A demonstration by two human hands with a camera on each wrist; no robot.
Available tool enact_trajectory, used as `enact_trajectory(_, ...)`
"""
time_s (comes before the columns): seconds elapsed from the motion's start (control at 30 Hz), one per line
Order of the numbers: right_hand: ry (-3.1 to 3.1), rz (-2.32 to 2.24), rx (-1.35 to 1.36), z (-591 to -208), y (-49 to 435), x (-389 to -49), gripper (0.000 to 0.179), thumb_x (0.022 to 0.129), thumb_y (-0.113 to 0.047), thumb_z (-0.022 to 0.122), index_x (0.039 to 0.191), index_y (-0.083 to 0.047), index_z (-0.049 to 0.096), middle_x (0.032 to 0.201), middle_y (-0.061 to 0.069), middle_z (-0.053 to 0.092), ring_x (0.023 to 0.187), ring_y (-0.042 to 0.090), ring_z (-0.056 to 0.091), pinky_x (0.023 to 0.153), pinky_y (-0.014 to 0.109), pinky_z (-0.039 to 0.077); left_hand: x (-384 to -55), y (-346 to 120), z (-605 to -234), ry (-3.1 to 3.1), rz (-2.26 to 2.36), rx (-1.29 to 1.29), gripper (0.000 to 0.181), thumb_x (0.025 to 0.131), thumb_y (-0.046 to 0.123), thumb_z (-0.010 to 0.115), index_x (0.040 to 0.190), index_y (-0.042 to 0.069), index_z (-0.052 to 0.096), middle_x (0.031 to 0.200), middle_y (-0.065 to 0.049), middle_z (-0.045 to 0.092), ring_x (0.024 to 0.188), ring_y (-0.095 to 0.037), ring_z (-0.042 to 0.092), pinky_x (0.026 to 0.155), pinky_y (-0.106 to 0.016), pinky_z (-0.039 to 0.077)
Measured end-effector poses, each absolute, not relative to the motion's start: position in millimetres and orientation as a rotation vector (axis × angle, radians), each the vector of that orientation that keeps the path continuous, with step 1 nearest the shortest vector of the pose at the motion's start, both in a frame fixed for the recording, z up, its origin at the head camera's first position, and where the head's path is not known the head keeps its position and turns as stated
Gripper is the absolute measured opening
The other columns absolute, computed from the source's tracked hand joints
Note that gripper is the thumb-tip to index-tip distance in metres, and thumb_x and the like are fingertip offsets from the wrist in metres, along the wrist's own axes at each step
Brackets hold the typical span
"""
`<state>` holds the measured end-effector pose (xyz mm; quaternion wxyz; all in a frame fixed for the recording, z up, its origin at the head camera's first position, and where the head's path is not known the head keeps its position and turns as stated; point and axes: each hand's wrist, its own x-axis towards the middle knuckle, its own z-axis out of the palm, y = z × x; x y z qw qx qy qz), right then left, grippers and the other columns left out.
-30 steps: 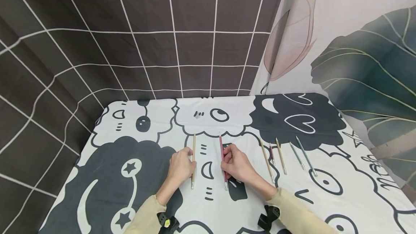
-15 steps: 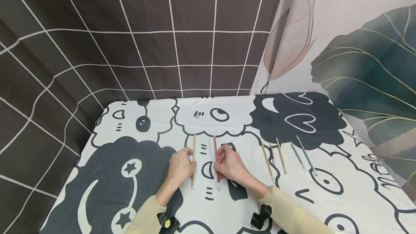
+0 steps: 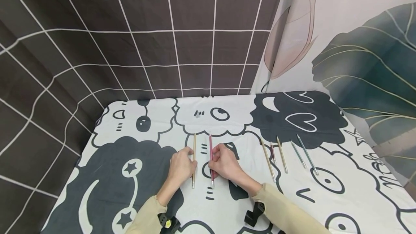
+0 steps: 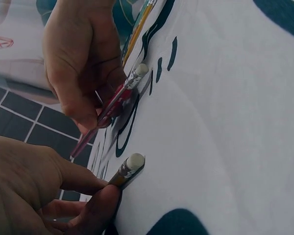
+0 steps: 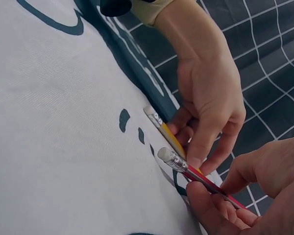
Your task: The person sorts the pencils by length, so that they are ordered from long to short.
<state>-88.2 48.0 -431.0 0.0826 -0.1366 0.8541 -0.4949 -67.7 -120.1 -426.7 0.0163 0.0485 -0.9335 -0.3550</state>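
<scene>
My left hand [image 3: 181,164] pinches a yellow pencil [image 3: 194,143] that lies on the patterned cloth, its white eraser end toward me. Just to the right, my right hand [image 3: 225,161] holds a red pencil [image 3: 211,147] between thumb and fingers, roughly parallel to the yellow one, with a small gap between the two. In the left wrist view, the yellow pencil's eraser [image 4: 135,161] pokes out past the left thumb and finger. The right wrist view shows the red pencil's metal band and eraser [image 5: 165,154] beyond the right fingertips.
Several more pencils lie to the right on the cloth: a yellow one [image 3: 268,160], a short dark red one [image 3: 272,152], another yellow one [image 3: 282,154], and two blue-green ones, a shorter pencil [image 3: 298,154] and a longer pencil [image 3: 307,154]. A dark grid curtain [image 3: 191,46] hangs behind.
My right hand has moved left with the red pencil, bringing it closer to the yellow pencil. My left hand and the yellow pencil have stayed in place.
</scene>
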Motion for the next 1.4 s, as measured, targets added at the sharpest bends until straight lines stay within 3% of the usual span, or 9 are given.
enact_trajectory(0.23,2.489,-1.557,-0.377,-431.6,42.1,-87.5,0.029,0.077,0.008,0.062,0.104,0.007,0.051,0.071,0.005,0.058,0.043,0.013,0.061,0.042,0.029,0.05,-68.0,-120.7,-427.3,-2.899,-1.054,0.145,0.029,0.078,0.0,0.078,0.105,-0.002,0.068,0.061,0.001,0.058,0.057,-0.013,0.057,0.063,-0.04,0.048)
enact_trajectory(1.4,2.496,-1.47,-0.401,-432.8,24.6,-94.0,0.027,0.075,0.01,0.062,0.101,0.01,0.054,0.07,0.005,0.06,0.043,0.011,0.061,0.042,0.027,0.05,-67.4,-121.6,-429.3,-2.882,-1.058,0.09,0.028,0.077,-0.001,0.077,0.104,-0.004,0.068,0.059,0.001,0.056,0.054,-0.012,0.055,0.055,-0.035,0.046)
